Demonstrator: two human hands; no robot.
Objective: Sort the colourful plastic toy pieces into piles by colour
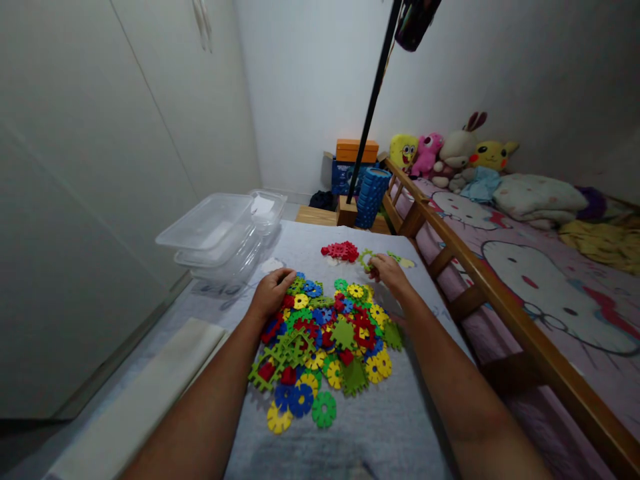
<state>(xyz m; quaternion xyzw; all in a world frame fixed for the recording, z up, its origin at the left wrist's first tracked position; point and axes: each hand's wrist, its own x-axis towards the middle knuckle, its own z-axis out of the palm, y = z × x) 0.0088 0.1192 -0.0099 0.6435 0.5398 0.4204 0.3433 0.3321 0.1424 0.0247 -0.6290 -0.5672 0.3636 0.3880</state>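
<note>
A heap of flat plastic interlocking pieces [330, 343] in green, yellow, blue and red lies on a grey cloth-covered table [380, 433]. My left hand [273, 291] rests curled on the heap's far left edge, fingers pressed onto pieces there. My right hand [389, 272] is at the heap's far right corner, fingers closed on a green ring-shaped piece [366, 259]. Just beyond lies a small cluster of red pieces [341, 251], with a few green and pale pieces [403, 260] to its right.
Clear plastic containers [220, 233] are stacked at the table's far left. A wooden bed rail [480, 280] runs along the right, with plush toys [450, 153] on the bed. A black pole [373, 100] rises behind the table. White wardrobe doors stand left.
</note>
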